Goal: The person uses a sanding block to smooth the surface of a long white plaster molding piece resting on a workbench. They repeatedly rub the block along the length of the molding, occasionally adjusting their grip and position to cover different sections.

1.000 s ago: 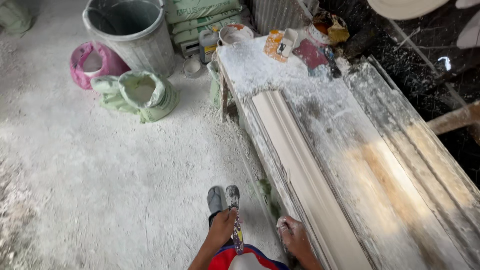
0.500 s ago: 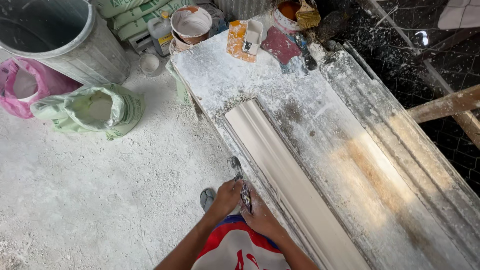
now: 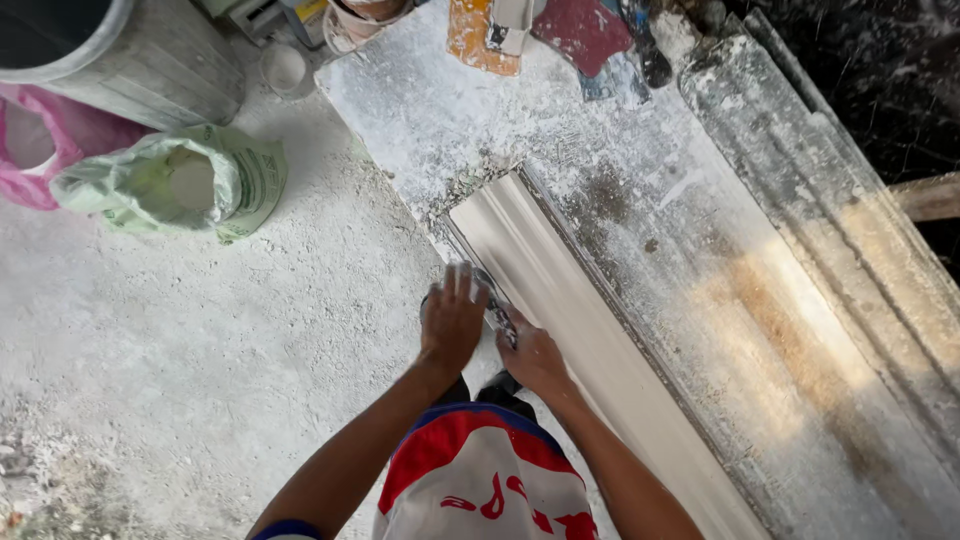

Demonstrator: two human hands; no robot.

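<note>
At the near edge of the dusty workbench (image 3: 640, 230), the long white plaster moulding (image 3: 560, 300) lay lengthwise. The left hand (image 3: 452, 320) pressed flat, fingers spread, at its edge; the right hand (image 3: 530, 352) gripped a small scraping tool (image 3: 498, 318) against it. A slip or too much pressure there would likely chip the brittle edge. A green sack (image 3: 180, 185) sat well apart.

My one head camera looks steeply down, close over my hands, along the plaster-dusted worktable (image 3: 620, 200) and floor (image 3: 200, 350).
</note>
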